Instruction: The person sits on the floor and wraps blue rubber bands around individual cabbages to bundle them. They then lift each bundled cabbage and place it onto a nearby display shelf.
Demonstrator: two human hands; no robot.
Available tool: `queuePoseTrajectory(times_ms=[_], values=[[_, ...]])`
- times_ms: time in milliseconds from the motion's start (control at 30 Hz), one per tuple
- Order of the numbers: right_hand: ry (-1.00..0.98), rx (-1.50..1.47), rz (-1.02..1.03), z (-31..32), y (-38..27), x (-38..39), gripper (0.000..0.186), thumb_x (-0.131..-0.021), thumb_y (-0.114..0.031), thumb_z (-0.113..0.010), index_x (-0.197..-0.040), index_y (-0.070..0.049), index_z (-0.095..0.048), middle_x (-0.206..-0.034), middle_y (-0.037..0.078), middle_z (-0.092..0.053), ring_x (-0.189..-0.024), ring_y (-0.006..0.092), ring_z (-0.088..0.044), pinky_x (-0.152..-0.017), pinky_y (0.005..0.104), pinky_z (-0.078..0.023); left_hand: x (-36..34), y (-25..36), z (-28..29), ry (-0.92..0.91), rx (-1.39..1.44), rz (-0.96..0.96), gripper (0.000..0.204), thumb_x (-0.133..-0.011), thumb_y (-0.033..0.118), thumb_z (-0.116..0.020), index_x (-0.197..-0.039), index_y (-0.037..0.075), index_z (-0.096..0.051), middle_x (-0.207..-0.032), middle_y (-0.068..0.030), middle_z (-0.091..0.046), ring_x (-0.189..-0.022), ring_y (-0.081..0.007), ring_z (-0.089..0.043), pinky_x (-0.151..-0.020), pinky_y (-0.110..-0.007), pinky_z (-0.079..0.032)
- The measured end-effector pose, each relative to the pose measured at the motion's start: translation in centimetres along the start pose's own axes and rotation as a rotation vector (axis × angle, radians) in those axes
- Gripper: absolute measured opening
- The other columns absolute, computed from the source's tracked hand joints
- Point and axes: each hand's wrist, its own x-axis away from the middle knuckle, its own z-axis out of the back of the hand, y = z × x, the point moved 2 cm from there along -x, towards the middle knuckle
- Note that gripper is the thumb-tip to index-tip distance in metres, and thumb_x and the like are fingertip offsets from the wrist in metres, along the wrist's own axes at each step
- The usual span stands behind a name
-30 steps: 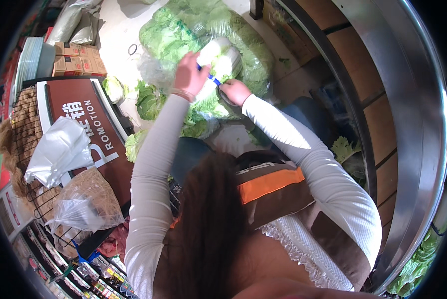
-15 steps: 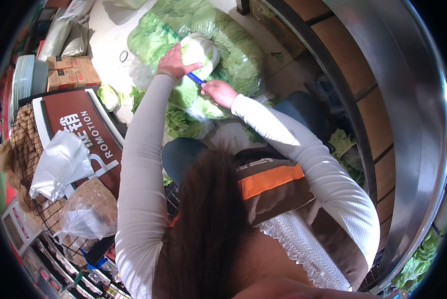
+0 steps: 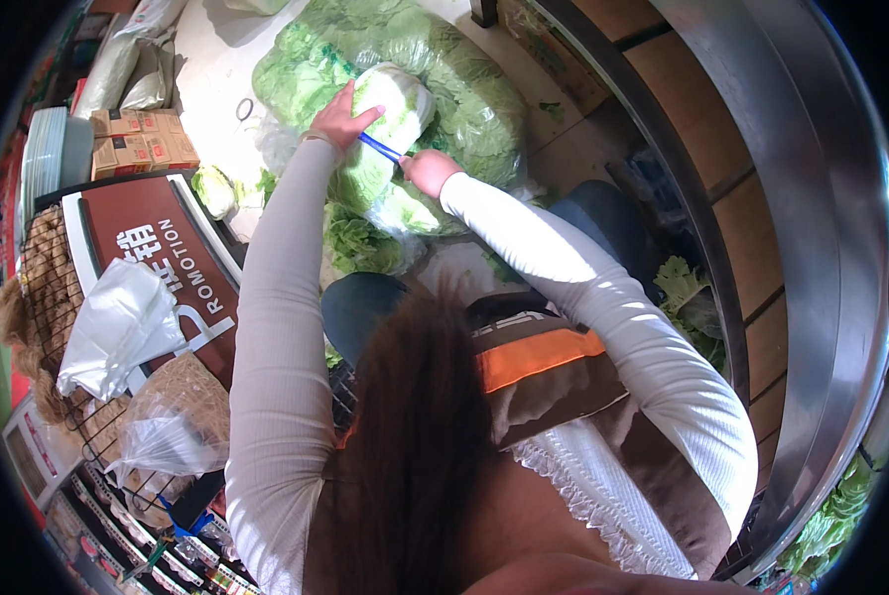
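A pale green cabbage (image 3: 402, 96) lies in front of me on a large clear plastic bag (image 3: 479, 94) filled with leafy heads. My left hand (image 3: 339, 121) grips its left side, fingers pointing away from me and thumb spread over the leaves. In my closed right hand (image 3: 431, 173) is a slim blue knife (image 3: 380, 148), slanting up and left across the cabbage toward my left thumb. Whether its edge is in the leaves, I cannot tell. Loose green leaves (image 3: 360, 241) and wrapped heads lie just below my hands, near my knees.
At left stand a brown sign board (image 3: 157, 233), a wire basket with white plastic bags (image 3: 122, 312) and stacked cartons (image 3: 132, 139). A small cabbage piece (image 3: 213, 192) lies on the pale floor. A curved metal counter edge (image 3: 802, 198) rises at right.
My right hand has shifted slightly left, and more of the blue knife shows. My left hand has moved a little left and toward me, its thumb lifted higher.
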Motion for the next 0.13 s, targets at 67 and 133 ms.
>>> queuePoseTrajectory(times_ms=[67, 133], values=[[-0.059, -0.013, -0.07, -1.0, 0.1, -1.6, 0.046, -0.096, -0.045, -0.047, -0.093, -0.008, -0.075, -0.091, 0.021, -0.071, -0.087, 0.0322, -0.068, -0.085, 0.0438, -0.049, -0.3, -0.4, -0.1, -0.001, 0.035, -0.015, 0.113, -0.078, 0.074, -0.054, -0.154, -0.002, -0.02, -0.156, -0.0215, -0.03, -0.145, -0.032, -0.03, -0.118, -0.036, -0.023], [-0.201, -0.165, -0.224, -1.8, 0.1, -2.9, 0.046, -0.097, -0.049, -0.048, -0.097, -0.012, -0.075, -0.087, 0.018, -0.073, -0.076, 0.0261, -0.07, -0.08, 0.0436, -0.051, -0.6, -1.1, 0.0, -0.017, 0.096, -0.027, 0.113, -0.077, 0.074, -0.054, -0.153, -0.002, -0.02, -0.157, -0.0205, -0.029, -0.145, -0.0323, -0.03, -0.119, -0.035, -0.022]])
